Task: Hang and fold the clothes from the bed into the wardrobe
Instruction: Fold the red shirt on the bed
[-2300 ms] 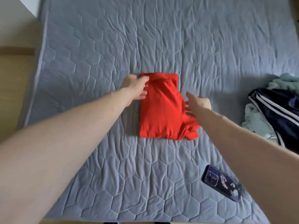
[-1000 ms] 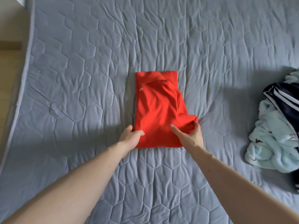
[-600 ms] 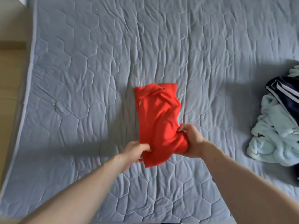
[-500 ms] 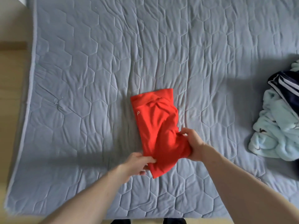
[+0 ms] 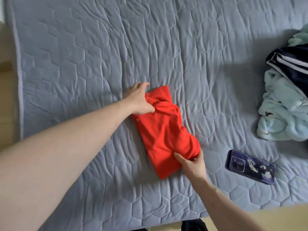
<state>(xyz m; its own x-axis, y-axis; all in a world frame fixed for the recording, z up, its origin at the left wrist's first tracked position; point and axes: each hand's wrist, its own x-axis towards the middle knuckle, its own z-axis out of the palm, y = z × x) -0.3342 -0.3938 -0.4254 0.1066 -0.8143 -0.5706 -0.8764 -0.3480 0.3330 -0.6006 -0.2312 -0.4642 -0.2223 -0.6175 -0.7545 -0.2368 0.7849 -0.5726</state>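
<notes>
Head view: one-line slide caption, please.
Both hands, left hand and right hand, grip opposite ends of a folded red shirt on the grey quilted bed.

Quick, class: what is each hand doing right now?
Left hand: pinches the far end of the red shirt.
Right hand: grips the shirt's near end.

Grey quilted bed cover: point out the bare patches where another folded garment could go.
The grey quilted bed cover is bare across the far half beyond the folded red shirt, and at the far left past the left hand. The right is crowded: purple phone, pale blue fleece, striped navy garment.
</notes>
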